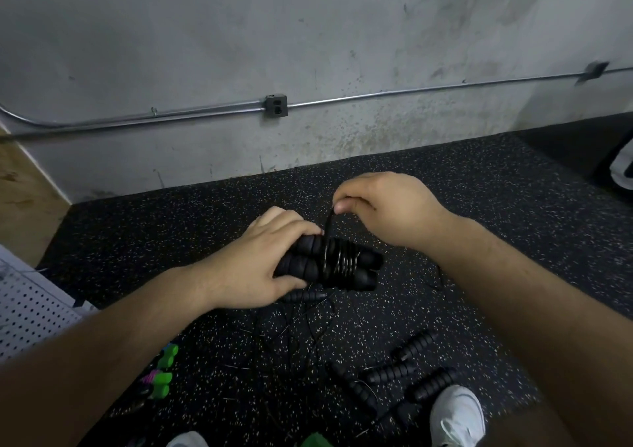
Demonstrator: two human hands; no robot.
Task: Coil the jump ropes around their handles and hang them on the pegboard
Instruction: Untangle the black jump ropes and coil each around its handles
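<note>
Underfoot lies a black rubber floor flecked with pale specks [164,227], running back to a grey concrete wall, stained and scuffed [239,35]. A thin metal conduit pipe [411,91] crosses that wall low down and passes through a small grey outlet box [275,105]. At the far left a strip of brown flooring [20,199] borders the rubber, and nearer, a white perforated pegboard [30,309] shows at the left edge.

Above the floor, the left hand [260,268] grips a pair of black ribbed foam handles [305,265] held side by side, fingers curled over them. Several turns of thin black cord [342,258] are wound around the middle of the pair. The right hand [387,206] pinches that cord between thumb and fingertips just above the handles, with the strand drawn taut.

Below the hands, a loose tangle of black cords [291,337] lies on the floor. More black ribbed handles [414,343] lie to the right of it, near a white shoe [455,415]. Bright green jump-rope handles [164,374] lie to the left, close to the pegboard.
</note>
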